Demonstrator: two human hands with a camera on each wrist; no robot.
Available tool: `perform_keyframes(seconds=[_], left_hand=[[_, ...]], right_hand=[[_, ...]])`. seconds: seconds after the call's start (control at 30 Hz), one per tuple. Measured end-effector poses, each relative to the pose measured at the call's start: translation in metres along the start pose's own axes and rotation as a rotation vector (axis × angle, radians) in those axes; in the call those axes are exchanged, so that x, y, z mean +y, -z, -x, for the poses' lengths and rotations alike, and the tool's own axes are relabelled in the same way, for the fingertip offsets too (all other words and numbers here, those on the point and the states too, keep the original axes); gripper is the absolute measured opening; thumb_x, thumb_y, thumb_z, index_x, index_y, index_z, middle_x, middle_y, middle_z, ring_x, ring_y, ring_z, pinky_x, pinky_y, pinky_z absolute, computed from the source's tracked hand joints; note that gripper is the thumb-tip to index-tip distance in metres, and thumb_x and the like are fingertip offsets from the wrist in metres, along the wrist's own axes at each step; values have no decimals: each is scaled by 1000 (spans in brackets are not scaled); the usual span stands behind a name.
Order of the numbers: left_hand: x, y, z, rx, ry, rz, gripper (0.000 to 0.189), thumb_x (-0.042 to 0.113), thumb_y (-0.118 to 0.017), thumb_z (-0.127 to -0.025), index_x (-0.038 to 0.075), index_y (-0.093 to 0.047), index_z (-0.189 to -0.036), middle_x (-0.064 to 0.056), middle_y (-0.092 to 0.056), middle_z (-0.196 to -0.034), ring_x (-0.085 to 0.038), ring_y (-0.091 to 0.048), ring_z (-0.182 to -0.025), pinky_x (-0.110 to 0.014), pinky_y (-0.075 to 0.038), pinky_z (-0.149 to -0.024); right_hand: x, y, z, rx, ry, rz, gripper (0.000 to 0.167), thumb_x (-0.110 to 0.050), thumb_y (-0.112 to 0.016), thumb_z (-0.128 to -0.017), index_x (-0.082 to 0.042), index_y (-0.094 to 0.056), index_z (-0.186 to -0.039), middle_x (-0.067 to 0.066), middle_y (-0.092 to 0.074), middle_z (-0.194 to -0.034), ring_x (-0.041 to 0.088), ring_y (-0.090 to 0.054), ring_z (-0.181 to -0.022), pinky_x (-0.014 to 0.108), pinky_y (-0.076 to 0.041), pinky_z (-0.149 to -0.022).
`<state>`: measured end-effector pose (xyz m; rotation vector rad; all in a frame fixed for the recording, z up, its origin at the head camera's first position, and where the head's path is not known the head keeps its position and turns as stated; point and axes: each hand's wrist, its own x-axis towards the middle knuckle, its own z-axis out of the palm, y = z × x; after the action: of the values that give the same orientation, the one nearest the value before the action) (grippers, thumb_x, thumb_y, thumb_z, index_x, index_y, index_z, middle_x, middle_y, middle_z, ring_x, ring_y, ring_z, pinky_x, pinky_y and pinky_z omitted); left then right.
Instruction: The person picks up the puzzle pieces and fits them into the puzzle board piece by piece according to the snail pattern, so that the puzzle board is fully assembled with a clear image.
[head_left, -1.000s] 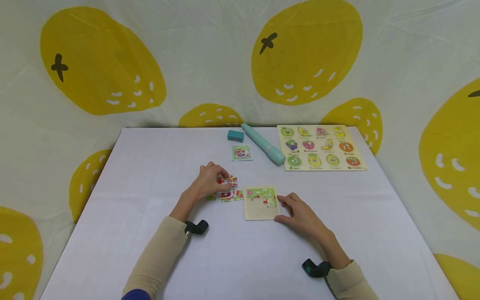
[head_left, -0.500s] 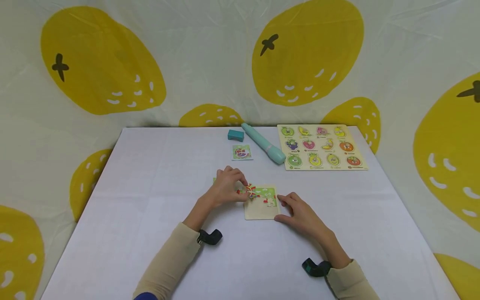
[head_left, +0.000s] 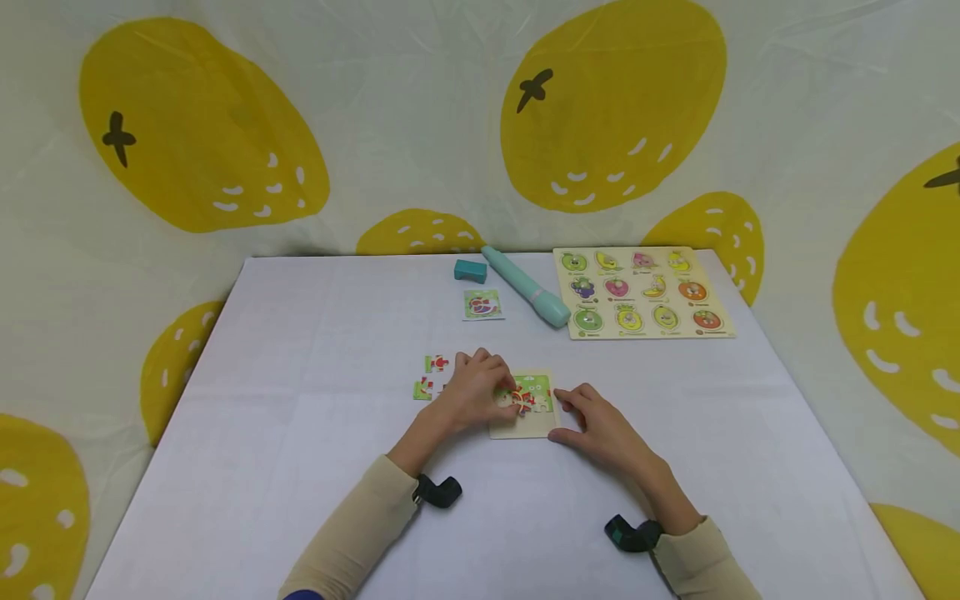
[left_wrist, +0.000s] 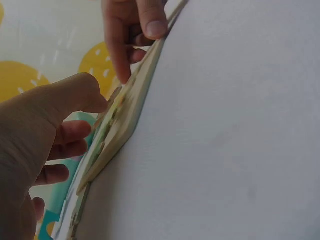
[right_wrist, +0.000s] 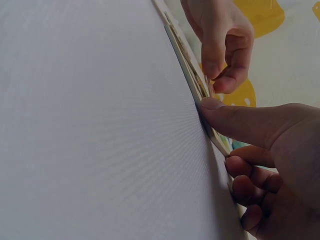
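A small square wooden puzzle tray [head_left: 516,429] lies on the white table, with green and red picture pieces fitted along its far part. My left hand [head_left: 478,390] is over the tray's left side and pinches a red jigsaw piece [head_left: 522,401] between thumb and fingers, close above the fitted ones. Part of the tray is hidden under that hand. At the tray's right edge, my right hand [head_left: 603,427] holds it, thumb near the close corner and index finger farther up. In the right wrist view the right thumb [right_wrist: 212,103] presses the tray's edge.
Loose jigsaw pieces [head_left: 423,388] lie left of the left hand. Farther back are a small picture card [head_left: 483,305], a teal block [head_left: 470,271], a mint-green pen-shaped device [head_left: 528,287] and a wooden fruit board [head_left: 645,293]. A fruit-printed cloth hangs behind the table.
My left hand has moved right from the loose pieces to over the tray, carrying the red jigsaw piece. The right hand has stayed at the tray's edge.
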<state>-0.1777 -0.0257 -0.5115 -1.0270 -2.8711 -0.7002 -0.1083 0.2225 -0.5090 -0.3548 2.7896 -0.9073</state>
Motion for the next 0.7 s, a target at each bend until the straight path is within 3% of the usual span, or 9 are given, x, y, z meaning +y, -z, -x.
perform_keyframes(seconds=[0.7], left_hand=[[0,-7,1,-13,-26,-56,32,50,-74,-81,24,-73,-100,8,-65,-106,-12,-49,-101,-38,-31,-87]], right_hand=[[0,1,0,-2,14,8,71,-36,-81,-83,-5,-55,-141,1,-53,-104,12,-45,-83,21,-38,-65]])
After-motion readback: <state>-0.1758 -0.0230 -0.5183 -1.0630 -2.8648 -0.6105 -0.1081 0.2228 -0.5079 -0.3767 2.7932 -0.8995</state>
